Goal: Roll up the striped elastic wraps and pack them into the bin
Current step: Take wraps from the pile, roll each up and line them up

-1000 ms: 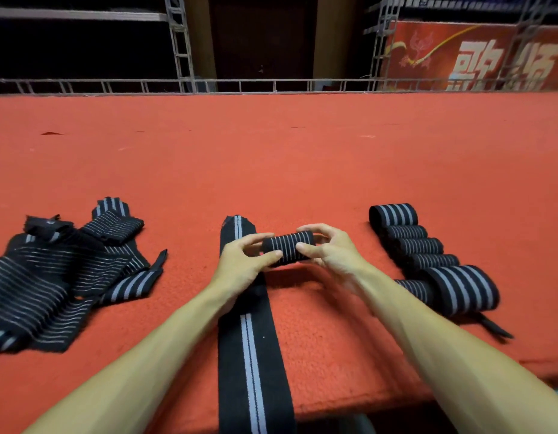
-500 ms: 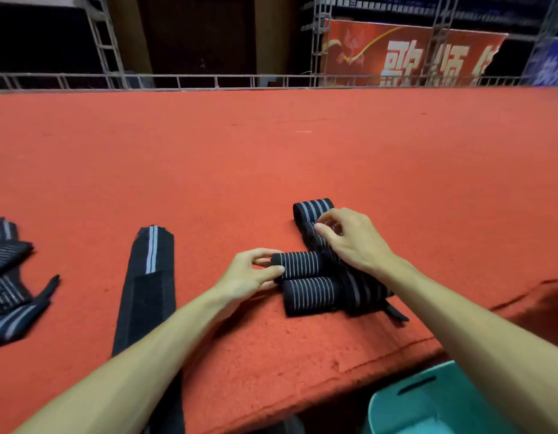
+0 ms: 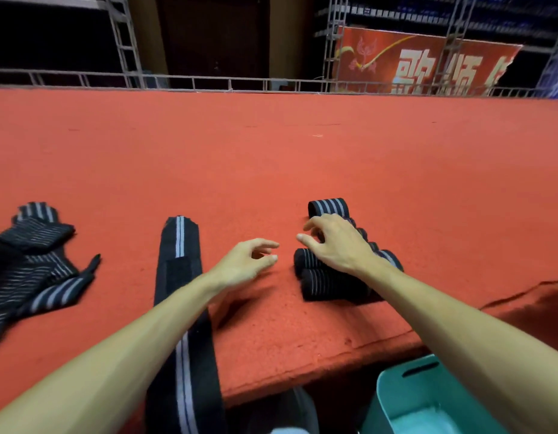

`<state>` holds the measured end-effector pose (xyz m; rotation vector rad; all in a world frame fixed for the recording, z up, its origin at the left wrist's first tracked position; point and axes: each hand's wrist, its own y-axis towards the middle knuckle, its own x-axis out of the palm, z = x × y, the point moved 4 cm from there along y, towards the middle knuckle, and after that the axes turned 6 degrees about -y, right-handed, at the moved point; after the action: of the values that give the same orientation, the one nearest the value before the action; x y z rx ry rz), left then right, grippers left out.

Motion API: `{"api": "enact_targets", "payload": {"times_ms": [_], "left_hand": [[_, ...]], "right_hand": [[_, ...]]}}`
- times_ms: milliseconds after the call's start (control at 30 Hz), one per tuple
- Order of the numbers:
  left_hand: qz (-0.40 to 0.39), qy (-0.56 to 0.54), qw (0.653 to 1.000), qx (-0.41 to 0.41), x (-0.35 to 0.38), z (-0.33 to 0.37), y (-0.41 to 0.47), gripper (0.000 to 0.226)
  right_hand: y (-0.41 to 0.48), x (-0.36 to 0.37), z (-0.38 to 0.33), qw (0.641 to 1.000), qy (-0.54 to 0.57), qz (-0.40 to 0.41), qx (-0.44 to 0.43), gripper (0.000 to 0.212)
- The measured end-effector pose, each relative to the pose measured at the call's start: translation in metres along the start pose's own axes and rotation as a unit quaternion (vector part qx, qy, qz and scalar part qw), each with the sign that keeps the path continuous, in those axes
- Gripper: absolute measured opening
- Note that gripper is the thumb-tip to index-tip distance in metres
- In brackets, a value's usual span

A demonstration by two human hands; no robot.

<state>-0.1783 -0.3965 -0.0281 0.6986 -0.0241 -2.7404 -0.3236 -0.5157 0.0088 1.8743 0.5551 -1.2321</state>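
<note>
Fingers [image 3: 267, 244] (left hand [image 3: 240, 265]) hang loose beside rolled wraps [image 3: 328, 285].

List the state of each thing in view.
left hand: open, holding nothing.
right hand: open, over the rolled wraps.
rolled wraps: rolled, grouped on the table.
long wrap: unrolled, flat, overhanging the table edge.
pile of wraps: unrolled, heaped.
bin: open, below the table edge.

Large white Chinese characters, apparently 歌颂 (a third cut off), on the red banner [image 3: 427, 61] far back
</note>
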Motion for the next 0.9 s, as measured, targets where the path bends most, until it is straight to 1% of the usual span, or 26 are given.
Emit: {"api": "enact_targets", "payload": {"times_ms": [100,300,400,533,600,700,767,833,867,900], "left_hand": [[0.044,0.058,0.997,0.011,-0.050,-0.013,-0.035,0.024],[0.156,0.158,0.975,-0.027,-0.156,-0.068,-0.128,0.024],[0.207,0.221,0.952,-0.043,-0.199,-0.099,-0.173,0.020],[0.306,0.267,0.912,-0.059,-0.235,-0.135,-0.212,0.025],[0.339,0.235,0.910,-0.037,-0.241,-0.145,-0.218,0.028],[0.371,0.144,0.917,-0.006,-0.246,-0.147,-0.218,0.028],[0.376,0.091,0.922,0.000,-0.247,-0.145,-0.218,0.030],[0.369,0.050,0.928,0.011,-0.248,-0.143,-0.220,0.028],[0.366,0.037,0.930,0.018,-0.248,-0.141,-0.221,0.025],[0.366,0.026,0.930,0.027,-0.248,-0.140,-0.223,0.024]], "right_hand": [[0.005,0.014,-0.039,0.999,0.006,-0.013,-0.038,0.031],[0.024,0.061,-0.156,0.989,0.034,-0.088,-0.117,0.026],[0.032,0.088,-0.219,0.976,0.045,-0.141,-0.158,0.024],[0.044,0.113,-0.287,0.964,0.090,-0.176,-0.178,0.026],[0.052,0.121,-0.313,0.961,0.116,-0.178,-0.177,0.023],[0.069,0.134,-0.348,0.959,0.165,-0.175,-0.153,0.026],[0.080,0.145,-0.367,0.957,0.201,-0.180,-0.108,0.037],[0.087,0.156,-0.384,0.944,0.253,-0.206,-0.045,0.052],[0.088,0.162,-0.392,0.936,0.269,-0.225,-0.022,0.054],[0.088,0.168,-0.398,0.934,0.267,-0.237,-0.014,0.046]]}}
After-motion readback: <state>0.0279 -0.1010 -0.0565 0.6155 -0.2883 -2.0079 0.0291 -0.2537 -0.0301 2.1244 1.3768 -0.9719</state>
